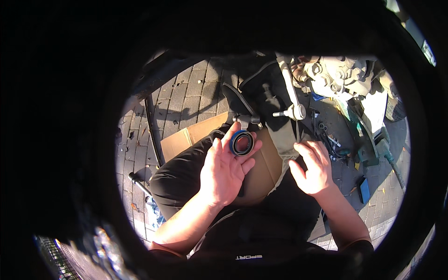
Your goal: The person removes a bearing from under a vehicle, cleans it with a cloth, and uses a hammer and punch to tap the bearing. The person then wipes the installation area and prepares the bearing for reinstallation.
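My left hand [224, 172] is palm up, holding a blue-rimmed black ring seal [241, 143] against its fingers. The seal's open centre faces up. To the right, my right hand [311, 167] is palm down with bent fingers, its thumb and forefinger apart. Its fingertips are by the lower edge of a dirty beige cloth [283, 140]; whether they touch it is unclear. Beyond the cloth, a pale metal rod with a round joint end [296, 112] points toward me, a threaded stud sticking out to its left. Just past the seal is a dark metal part [246, 119].
Flattened cardboard [196, 132] lies on the brick paving. Greasy mechanical parts [337, 74] stand at the far right. Nearer are scissors [323, 127], a green metal tool [371, 149] and a blue box [364, 190]. A bar-handled tool [139, 183] lies at left.
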`<action>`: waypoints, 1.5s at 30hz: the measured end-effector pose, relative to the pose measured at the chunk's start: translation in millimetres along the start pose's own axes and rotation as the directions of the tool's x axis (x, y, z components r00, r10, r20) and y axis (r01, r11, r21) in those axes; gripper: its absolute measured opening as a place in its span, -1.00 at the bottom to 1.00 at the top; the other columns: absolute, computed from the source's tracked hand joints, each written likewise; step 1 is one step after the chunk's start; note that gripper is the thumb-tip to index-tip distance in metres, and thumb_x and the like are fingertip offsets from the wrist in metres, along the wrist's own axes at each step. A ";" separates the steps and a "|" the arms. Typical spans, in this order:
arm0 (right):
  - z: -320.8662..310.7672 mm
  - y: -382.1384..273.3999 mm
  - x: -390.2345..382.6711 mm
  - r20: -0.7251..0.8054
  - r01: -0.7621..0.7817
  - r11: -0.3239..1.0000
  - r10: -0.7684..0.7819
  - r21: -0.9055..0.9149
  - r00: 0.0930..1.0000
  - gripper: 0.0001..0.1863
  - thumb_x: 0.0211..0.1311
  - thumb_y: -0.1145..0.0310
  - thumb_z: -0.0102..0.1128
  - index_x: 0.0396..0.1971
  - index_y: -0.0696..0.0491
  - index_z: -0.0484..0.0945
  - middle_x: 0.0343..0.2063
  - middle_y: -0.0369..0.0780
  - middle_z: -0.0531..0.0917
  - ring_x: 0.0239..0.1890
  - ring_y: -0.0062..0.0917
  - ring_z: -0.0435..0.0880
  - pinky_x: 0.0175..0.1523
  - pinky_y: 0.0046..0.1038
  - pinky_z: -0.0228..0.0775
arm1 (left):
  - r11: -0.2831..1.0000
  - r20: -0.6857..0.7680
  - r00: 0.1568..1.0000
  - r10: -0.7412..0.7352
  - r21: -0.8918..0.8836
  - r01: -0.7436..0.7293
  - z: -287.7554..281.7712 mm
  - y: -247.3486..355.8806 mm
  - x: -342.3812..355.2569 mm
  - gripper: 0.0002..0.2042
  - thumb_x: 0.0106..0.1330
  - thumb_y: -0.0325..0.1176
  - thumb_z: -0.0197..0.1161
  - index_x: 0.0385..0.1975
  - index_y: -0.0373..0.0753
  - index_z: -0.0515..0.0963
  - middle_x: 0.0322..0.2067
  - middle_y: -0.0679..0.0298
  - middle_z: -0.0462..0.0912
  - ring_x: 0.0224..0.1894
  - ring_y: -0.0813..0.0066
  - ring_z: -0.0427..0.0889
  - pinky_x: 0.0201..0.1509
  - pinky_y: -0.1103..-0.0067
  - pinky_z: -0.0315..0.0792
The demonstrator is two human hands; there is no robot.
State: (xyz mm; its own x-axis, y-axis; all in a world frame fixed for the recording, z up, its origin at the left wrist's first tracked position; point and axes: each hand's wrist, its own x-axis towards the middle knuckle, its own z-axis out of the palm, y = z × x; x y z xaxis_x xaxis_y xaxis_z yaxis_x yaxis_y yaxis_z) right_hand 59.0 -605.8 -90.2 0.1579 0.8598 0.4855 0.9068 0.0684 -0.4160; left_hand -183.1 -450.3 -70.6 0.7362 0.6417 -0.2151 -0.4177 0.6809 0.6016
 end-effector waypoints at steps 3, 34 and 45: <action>17.9 -56.8 26.2 0.003 -0.023 0.989 0.023 0.146 1.000 -0.18 0.02 0.42 0.68 0.36 0.15 0.54 0.18 0.02 0.65 0.18 -0.02 0.68 0.27 -0.11 0.58 | 0.999 -0.012 1.000 -0.029 0.013 0.029 0.0 -13.9 -4.9 -0.20 0.69 0.34 -0.05 0.73 -0.05 0.16 0.52 0.08 0.50 0.54 0.10 0.51 0.45 0.35 0.52; 99.1 -49.6 13.4 -0.316 0.229 0.623 0.032 0.748 0.948 -0.21 0.23 0.59 0.61 0.39 0.21 0.34 0.37 0.14 0.53 0.37 -0.06 0.64 0.45 -0.08 0.57 | 0.252 0.238 0.921 0.308 0.913 -0.320 6.8 -10.7 -11.5 -0.26 0.22 -0.23 0.75 0.30 -0.39 0.48 0.03 0.14 0.64 0.02 0.41 0.68 0.15 0.44 0.64; 96.6 -41.7 12.9 -0.205 0.163 0.640 -0.008 0.751 0.979 -0.21 0.40 0.48 0.50 0.50 0.22 0.23 0.44 0.19 0.45 0.50 -0.05 0.53 0.59 -0.02 0.40 | 0.062 0.290 0.877 0.383 0.939 -0.338 4.5 4.1 -6.4 -0.26 0.07 -0.13 0.83 0.15 -0.39 0.58 -0.05 0.13 0.62 -0.08 0.34 0.67 0.06 0.43 0.62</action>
State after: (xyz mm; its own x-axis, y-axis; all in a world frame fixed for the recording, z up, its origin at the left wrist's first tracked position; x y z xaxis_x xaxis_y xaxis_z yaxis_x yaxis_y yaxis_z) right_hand -14.5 -548.7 -140.9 0.2272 0.7373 0.6362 0.3126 0.5635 -0.7647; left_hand -187.1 -453.2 -63.2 0.6403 0.7211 0.2646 0.2256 -0.5058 0.8327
